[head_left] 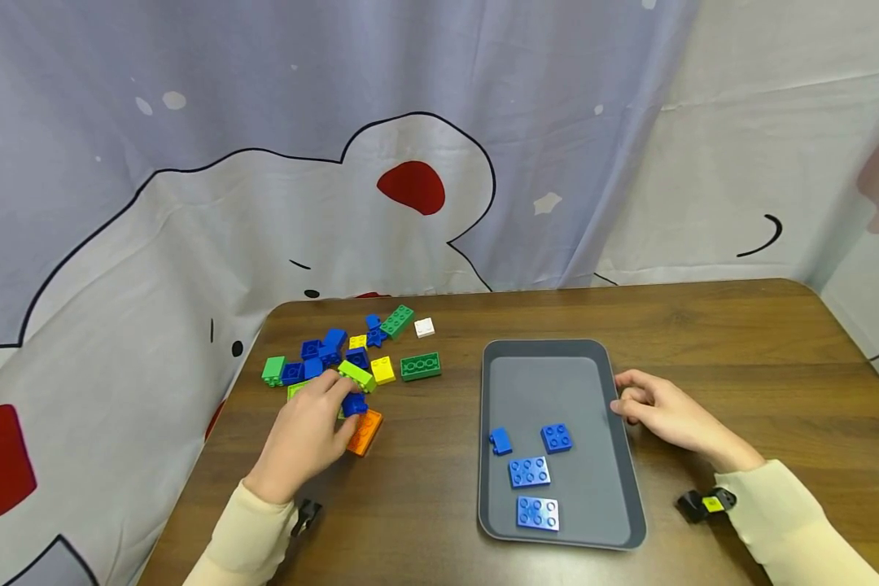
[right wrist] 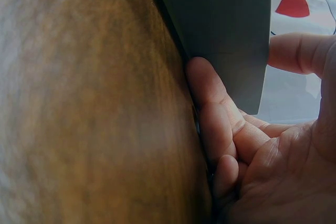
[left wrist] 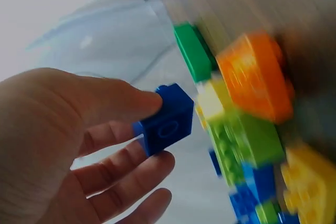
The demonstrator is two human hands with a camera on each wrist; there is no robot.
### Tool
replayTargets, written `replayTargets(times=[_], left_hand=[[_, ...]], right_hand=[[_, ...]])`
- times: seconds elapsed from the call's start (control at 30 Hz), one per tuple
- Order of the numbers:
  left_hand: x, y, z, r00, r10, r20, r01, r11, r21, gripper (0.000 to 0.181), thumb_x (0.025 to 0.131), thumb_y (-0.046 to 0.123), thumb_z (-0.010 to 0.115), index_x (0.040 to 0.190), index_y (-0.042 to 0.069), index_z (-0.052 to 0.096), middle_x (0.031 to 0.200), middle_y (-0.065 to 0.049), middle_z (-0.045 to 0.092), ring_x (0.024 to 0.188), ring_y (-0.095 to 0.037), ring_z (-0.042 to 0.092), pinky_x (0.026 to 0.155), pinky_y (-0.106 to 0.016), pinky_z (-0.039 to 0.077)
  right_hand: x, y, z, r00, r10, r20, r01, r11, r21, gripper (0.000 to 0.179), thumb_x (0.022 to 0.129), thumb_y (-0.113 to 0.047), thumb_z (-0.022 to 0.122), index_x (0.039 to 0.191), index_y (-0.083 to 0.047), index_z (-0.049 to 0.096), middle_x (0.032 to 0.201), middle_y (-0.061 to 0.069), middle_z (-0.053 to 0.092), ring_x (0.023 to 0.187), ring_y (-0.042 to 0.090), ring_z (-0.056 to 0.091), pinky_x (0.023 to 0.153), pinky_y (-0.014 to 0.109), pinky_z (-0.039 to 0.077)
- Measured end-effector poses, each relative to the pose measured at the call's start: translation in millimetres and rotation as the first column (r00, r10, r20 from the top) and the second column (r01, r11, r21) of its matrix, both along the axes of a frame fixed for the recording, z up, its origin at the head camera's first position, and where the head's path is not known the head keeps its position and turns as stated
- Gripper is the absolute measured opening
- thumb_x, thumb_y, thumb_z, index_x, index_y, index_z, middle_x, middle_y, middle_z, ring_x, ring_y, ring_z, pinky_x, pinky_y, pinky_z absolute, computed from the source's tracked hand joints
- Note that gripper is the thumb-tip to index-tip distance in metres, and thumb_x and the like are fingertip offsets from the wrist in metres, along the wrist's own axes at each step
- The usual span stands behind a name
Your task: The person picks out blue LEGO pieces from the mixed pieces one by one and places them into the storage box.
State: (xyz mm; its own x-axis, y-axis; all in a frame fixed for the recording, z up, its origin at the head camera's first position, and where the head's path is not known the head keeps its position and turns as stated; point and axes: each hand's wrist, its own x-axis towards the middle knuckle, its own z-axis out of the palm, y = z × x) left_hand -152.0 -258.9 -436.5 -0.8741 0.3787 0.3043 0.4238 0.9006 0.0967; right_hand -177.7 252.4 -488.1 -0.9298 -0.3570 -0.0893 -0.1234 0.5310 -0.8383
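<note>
Between thumb and fingers, my left hand (head_left: 303, 427) pinches a small blue building brick (left wrist: 170, 119), raised over the left pile. Under and beside it lie an orange brick (head_left: 365, 432) and a lime green brick (head_left: 356, 375). My right hand (head_left: 662, 411) holds the right side of a grey tray (head_left: 489, 391). In the right wrist view, its thumb meets the rim while the curled fingers press the outer wall near the table. Inside the tray are several blue bricks, among them a six-stud one (head_left: 529, 472), a four-stud one (head_left: 556, 438) and a small one (head_left: 500, 441).
Several more bricks are spread over the left of the wooden table (head_left: 740, 350), including a dark green one (head_left: 421, 366), a yellow one (head_left: 383, 370) and a white one (head_left: 424, 327). A patterned curtain (head_left: 264, 220) hangs behind the table's far edge.
</note>
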Motion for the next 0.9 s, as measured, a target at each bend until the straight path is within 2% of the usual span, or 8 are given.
replayTargets(times=[0.23,0.4,0.57,0.67,0.9], left_hand=[[4.7,40.0,6.0,0.994,-0.110,0.018,0.109,0.992,0.059,0.035,0.081,0.021,0.088,0.111,0.014,0.072,0.103,0.002,0.067,0.089,-0.014,0.063,0.081,-0.033,0.060],[8.7,66.9,8.9,0.980,-0.201,0.013,0.199,0.977,0.079,0.035,0.081,0.025,0.088,0.111,0.016,0.072,0.104,0.005,0.067,0.091,-0.010,0.063,0.083,-0.029,0.059],[17.0,91.0,10.8,0.959,-0.282,0.018,0.279,0.955,0.097,0.034,0.084,0.027,0.086,0.112,0.018,0.070,0.105,0.007,0.066,0.091,-0.008,0.061,0.083,-0.027,0.058],[23.2,103.8,11.0,0.944,-0.329,0.025,0.326,0.941,0.093,0.032,0.086,0.028,0.085,0.113,0.018,0.070,0.105,0.008,0.065,0.088,-0.007,0.058,0.079,-0.025,0.056],[38.3,127.5,9.6,0.899,-0.430,0.084,0.427,0.903,0.048,0.032,0.090,0.034,0.080,0.116,0.018,0.069,0.106,0.006,0.063,0.088,-0.007,0.055,0.080,-0.023,0.055]], right_hand=[[-0.5,0,0.4,1.000,0.001,0.004,-0.001,1.000,0.003,0.046,0.100,-0.019,0.064,0.136,0.007,0.052,0.072,0.000,0.057,0.065,0.008,0.051,0.062,0.025,0.037],[-1.1,0,0.9,1.000,0.000,0.002,0.000,1.000,0.005,0.046,0.100,-0.018,0.064,0.135,0.007,0.052,0.072,0.000,0.057,0.064,0.008,0.050,0.062,0.025,0.037],[-1.6,0,1.1,1.000,0.002,0.001,-0.002,1.000,0.008,0.045,0.100,-0.019,0.064,0.135,0.007,0.052,0.071,0.000,0.057,0.064,0.007,0.050,0.062,0.025,0.037],[-1.5,0,0.9,1.000,0.002,-0.001,-0.002,1.000,0.009,0.045,0.099,-0.019,0.064,0.135,0.007,0.052,0.071,0.000,0.057,0.064,0.007,0.050,0.062,0.025,0.037],[-0.7,0,-0.8,1.000,-0.004,-0.002,0.004,1.000,0.006,0.046,0.099,-0.019,0.064,0.135,0.007,0.052,0.071,0.000,0.057,0.064,0.007,0.050,0.062,0.025,0.037]])
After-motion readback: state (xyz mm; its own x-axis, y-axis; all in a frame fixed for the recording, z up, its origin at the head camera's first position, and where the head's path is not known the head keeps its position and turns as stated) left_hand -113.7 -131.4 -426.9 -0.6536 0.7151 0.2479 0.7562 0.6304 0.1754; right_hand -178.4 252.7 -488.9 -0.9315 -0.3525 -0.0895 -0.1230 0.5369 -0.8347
